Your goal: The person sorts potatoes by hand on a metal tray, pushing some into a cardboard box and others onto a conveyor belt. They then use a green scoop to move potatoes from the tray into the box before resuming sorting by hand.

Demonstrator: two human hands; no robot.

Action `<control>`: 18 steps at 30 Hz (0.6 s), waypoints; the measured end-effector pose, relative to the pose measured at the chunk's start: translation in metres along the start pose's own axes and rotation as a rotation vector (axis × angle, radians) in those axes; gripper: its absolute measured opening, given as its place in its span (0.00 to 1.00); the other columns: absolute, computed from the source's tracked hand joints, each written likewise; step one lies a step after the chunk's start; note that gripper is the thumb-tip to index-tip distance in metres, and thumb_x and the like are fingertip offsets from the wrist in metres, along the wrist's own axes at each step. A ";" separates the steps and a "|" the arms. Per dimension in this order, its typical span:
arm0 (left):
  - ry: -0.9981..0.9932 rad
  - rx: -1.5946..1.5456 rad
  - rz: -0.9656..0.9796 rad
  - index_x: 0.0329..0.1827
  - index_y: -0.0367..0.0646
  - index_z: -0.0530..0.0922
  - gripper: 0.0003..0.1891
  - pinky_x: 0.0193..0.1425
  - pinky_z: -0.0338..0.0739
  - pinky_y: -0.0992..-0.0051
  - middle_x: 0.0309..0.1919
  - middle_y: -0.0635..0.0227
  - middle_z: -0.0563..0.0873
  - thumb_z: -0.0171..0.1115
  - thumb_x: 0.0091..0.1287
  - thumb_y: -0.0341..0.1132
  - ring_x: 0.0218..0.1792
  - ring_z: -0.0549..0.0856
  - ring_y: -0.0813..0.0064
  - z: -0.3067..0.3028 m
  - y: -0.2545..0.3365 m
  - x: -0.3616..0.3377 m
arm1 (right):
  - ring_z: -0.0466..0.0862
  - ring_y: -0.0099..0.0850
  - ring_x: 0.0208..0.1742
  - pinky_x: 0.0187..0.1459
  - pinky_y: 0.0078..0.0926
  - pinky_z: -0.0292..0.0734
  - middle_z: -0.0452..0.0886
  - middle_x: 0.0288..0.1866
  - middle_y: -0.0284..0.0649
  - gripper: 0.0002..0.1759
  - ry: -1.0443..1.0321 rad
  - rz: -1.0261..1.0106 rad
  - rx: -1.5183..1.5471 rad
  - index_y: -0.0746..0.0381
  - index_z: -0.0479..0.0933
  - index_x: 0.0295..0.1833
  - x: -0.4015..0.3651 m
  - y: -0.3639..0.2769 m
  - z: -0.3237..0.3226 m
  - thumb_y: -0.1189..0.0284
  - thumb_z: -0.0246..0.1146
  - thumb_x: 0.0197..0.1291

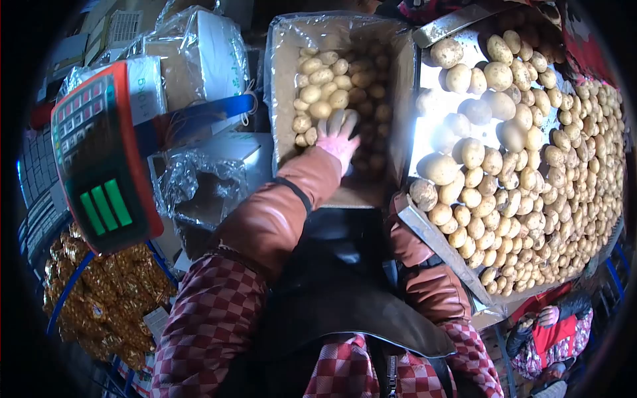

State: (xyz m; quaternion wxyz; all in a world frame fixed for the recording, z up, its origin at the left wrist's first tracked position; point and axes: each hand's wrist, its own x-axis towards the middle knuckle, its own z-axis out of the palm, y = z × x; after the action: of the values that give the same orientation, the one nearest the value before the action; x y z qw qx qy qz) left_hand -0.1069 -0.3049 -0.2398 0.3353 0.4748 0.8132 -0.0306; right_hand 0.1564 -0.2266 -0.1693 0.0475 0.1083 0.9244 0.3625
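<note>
My left hand [340, 140] reaches into a cardboard box [284, 66] lined with clear plastic. Its fingers are stretched out and apart, resting on or just over the potatoes [321, 91] inside, and none is gripped. A brown protective sleeve covers that forearm. On the right, my other arm, in a matching brown sleeve [434, 286], runs up beside the edge board of a sorting table. My right hand itself is hidden behind that board. Many loose potatoes [511, 199] cover the table, right of the box.
A scale display [93, 146] with a red frame stands at left on a blue post [199, 116]. Plastic-wrapped boxes [222, 53] are behind it. Netted sacks [99, 298] sit lower left. Wooden edge boards [443, 249] border the table. Another person [551, 335] is at lower right.
</note>
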 end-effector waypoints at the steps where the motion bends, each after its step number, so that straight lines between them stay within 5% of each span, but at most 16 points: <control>1: 0.019 -0.020 -0.016 0.61 0.56 0.79 0.19 0.77 0.44 0.34 0.79 0.59 0.57 0.52 0.68 0.37 0.80 0.45 0.41 0.002 -0.006 0.014 | 0.81 0.30 0.27 0.27 0.33 0.81 0.80 0.29 0.33 0.06 -0.047 0.046 0.105 0.56 0.82 0.38 0.010 0.008 -0.009 0.69 0.62 0.63; 2: 0.019 0.011 -0.028 0.61 0.56 0.79 0.19 0.77 0.44 0.35 0.78 0.61 0.60 0.53 0.68 0.38 0.80 0.46 0.42 -0.002 -0.010 0.027 | 0.79 0.29 0.24 0.24 0.32 0.79 0.77 0.26 0.32 0.05 0.006 -0.295 0.244 0.55 0.81 0.35 -0.011 0.011 0.029 0.69 0.62 0.62; 6: 0.110 0.173 -0.021 0.60 0.55 0.80 0.19 0.75 0.49 0.37 0.70 0.64 0.71 0.54 0.67 0.39 0.79 0.52 0.52 -0.022 -0.029 0.079 | 0.79 0.27 0.23 0.22 0.29 0.79 0.78 0.25 0.32 0.06 0.123 -0.240 -0.151 0.57 0.83 0.37 -0.031 -0.004 0.029 0.70 0.61 0.63; 9: 0.085 0.357 -0.061 0.62 0.55 0.79 0.18 0.70 0.59 0.36 0.68 0.64 0.75 0.54 0.70 0.41 0.76 0.64 0.65 -0.058 -0.048 0.127 | 0.79 0.27 0.22 0.22 0.29 0.78 0.78 0.25 0.32 0.06 0.127 -0.300 -0.107 0.57 0.83 0.36 -0.001 0.004 0.023 0.70 0.62 0.63; 12: -0.064 -0.068 -0.265 0.65 0.57 0.78 0.20 0.67 0.64 0.37 0.69 0.64 0.74 0.57 0.70 0.45 0.72 0.70 0.64 -0.101 -0.090 0.140 | 0.78 0.26 0.22 0.22 0.29 0.78 0.78 0.24 0.31 0.06 0.138 -0.349 -0.119 0.57 0.83 0.36 0.013 0.013 0.014 0.70 0.62 0.63; 15: 0.136 -0.022 -0.291 0.63 0.58 0.78 0.21 0.65 0.68 0.38 0.69 0.61 0.73 0.60 0.68 0.47 0.73 0.67 0.54 -0.090 -0.084 0.104 | 0.78 0.26 0.22 0.21 0.28 0.78 0.78 0.24 0.31 0.06 0.138 -0.398 -0.136 0.57 0.83 0.35 0.012 0.020 0.007 0.70 0.62 0.63; 17: 0.699 0.097 -0.307 0.63 0.60 0.78 0.22 0.64 0.70 0.38 0.69 0.60 0.71 0.63 0.66 0.48 0.74 0.61 0.44 -0.064 -0.061 0.066 | 0.78 0.26 0.22 0.21 0.28 0.78 0.78 0.23 0.31 0.06 0.129 -0.417 -0.143 0.57 0.83 0.35 -0.004 0.012 0.016 0.71 0.62 0.63; 18: 0.594 -0.012 -0.290 0.64 0.61 0.77 0.23 0.65 0.70 0.38 0.71 0.60 0.69 0.64 0.65 0.49 0.75 0.58 0.41 -0.051 -0.047 0.050 | 0.80 0.26 0.22 0.21 0.29 0.78 0.78 0.23 0.32 0.06 0.180 -0.496 -0.280 0.58 0.82 0.33 -0.020 -0.002 0.033 0.70 0.63 0.61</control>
State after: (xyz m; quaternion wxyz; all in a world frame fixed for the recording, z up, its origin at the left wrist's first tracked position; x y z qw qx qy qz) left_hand -0.1869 -0.2744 -0.2421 0.0787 0.3401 0.9347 0.0665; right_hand 0.1814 -0.2107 -0.1949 0.0667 -0.1612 0.8642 0.4719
